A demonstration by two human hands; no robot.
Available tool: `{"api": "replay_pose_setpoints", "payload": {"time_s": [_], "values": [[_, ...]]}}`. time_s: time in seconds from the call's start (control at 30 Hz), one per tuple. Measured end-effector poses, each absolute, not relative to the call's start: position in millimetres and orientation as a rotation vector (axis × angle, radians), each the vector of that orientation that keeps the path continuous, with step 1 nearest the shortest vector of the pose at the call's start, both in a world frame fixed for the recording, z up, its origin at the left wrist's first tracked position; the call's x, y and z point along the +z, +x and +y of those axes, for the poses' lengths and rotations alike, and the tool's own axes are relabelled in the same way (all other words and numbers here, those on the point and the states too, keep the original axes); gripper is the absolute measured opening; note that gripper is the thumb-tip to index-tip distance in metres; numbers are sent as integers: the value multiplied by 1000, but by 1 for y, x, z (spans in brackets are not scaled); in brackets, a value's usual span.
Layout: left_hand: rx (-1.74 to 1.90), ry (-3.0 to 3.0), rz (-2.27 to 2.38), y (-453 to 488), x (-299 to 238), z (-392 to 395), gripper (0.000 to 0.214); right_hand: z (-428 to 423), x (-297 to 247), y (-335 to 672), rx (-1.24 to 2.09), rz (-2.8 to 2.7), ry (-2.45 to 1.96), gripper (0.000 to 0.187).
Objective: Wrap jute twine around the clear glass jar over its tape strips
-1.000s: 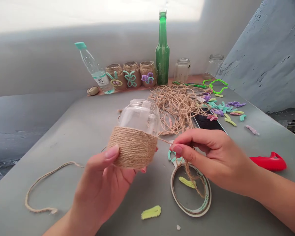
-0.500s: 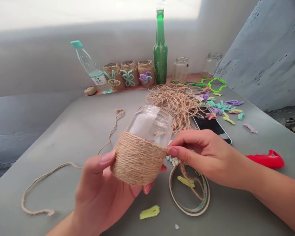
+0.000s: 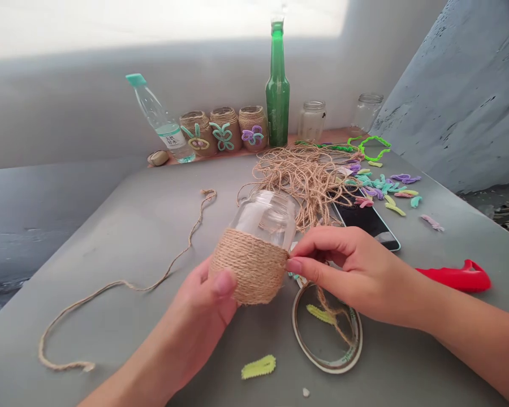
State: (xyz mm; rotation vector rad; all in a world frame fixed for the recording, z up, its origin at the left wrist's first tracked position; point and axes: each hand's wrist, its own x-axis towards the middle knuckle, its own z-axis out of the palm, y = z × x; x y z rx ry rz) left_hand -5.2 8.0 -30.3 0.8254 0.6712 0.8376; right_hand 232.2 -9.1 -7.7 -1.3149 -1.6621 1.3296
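Just below the centre of the frame, your left hand (image 3: 203, 316) curls round the jar (image 3: 258, 249), with the thumb pressed on its twine-wrapped lower half, and holds it tilted above the table (image 3: 123, 226). Your right hand (image 3: 356, 277) pinches the loose twine (image 3: 324, 299) between thumb and forefinger at the jar's right edge, the other fingers loosely bent. The jar looks light but breakable and its bare glass neck slick, so grip the rough wrapped band; the twine is limp, so hold it close to the jar.
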Motion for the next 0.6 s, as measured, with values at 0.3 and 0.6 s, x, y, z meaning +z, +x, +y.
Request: {"api": "replay_pose_setpoints", "payload": {"time_s": [0.3,0.6], "values": [[828,727,663,-5,-27,4,48,-10,5,234,1109,-1871,-1236,22],[859,522,591,-5,-20,4,40,-7,-1,235,1133,-1878,-1204,26]]}}
